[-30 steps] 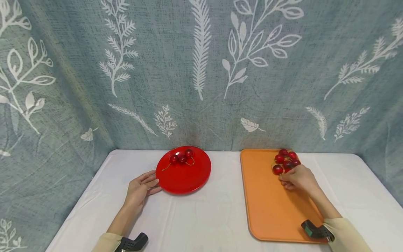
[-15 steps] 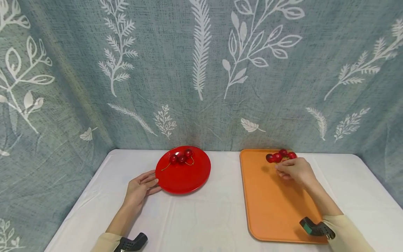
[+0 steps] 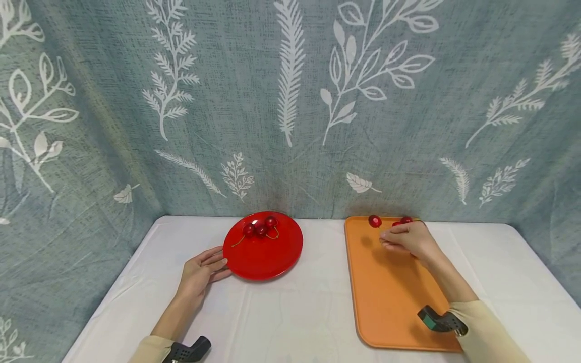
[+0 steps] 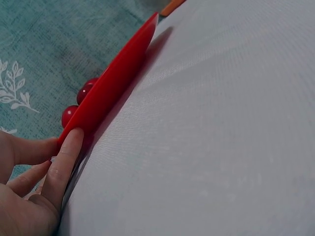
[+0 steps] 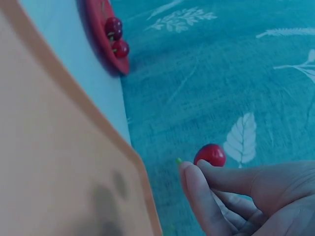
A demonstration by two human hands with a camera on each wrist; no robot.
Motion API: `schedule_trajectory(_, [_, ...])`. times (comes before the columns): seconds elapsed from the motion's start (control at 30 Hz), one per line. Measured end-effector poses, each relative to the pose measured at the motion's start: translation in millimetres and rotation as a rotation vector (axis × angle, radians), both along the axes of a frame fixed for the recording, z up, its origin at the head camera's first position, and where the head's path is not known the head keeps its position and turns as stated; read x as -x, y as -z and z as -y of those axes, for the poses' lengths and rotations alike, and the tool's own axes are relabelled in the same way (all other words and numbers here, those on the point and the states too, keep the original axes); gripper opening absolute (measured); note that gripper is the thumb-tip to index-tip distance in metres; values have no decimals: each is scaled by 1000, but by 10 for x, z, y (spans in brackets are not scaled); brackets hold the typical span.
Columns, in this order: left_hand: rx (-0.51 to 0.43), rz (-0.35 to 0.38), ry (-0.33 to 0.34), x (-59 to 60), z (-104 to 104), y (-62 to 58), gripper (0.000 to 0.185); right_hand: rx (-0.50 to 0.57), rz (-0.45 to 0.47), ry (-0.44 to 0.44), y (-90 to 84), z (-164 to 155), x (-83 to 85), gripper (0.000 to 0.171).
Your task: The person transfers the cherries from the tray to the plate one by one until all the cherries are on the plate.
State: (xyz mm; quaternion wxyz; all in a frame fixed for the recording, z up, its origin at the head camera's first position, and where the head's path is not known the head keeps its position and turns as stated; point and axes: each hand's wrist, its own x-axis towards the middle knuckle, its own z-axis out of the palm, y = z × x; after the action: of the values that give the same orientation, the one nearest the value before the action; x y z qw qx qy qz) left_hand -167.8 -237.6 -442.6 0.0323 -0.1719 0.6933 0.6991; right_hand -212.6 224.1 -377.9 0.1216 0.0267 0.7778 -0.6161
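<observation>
The fingers and thumb of my left hand pinch the left rim of a round red plate. In the left wrist view, the thumb lies over the rim and a finger presses the underside. Several dark red cherries with green stems sit toward the plate's back. Above the orange tray, my right hand pinches the stem of one cherry. That cherry hangs clear of the tray, its shadow below. The stem's green tip pokes out past the fingertips in the right wrist view.
More cherries lie at the tray's back edge, partly hidden behind my right hand. A white cloth covers the table between plate and tray. Behind the table hangs a green-blue curtain with white leaf patterns.
My right hand has lifted one cherry by its stem from the cluster and moved it left over the tray. The left hand and plate have stayed put.
</observation>
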Motion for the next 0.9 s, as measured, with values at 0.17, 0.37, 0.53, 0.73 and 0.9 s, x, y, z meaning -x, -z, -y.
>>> schedule_trajectory(0.17, [-4,-4,9,21,-7,13,52,11,-20,-14,-3,128,47,35])
schedule_trajectory(0.37, [3,2,14,1,3,22,52,84,-11,-18,67,388,104,32])
schedule_trajectory(0.53, [-31,-7,28,8,2,9,53,89,20,-27,169,610,189,31])
schedule_trajectory(0.73, [-28,-11,24,15,14,7,52,128,-4,-64,293,897,289,27])
schedule_trajectory(0.9, [-33,-9,26,13,31,12,52,127,-2,-91,375,1142,323,26])
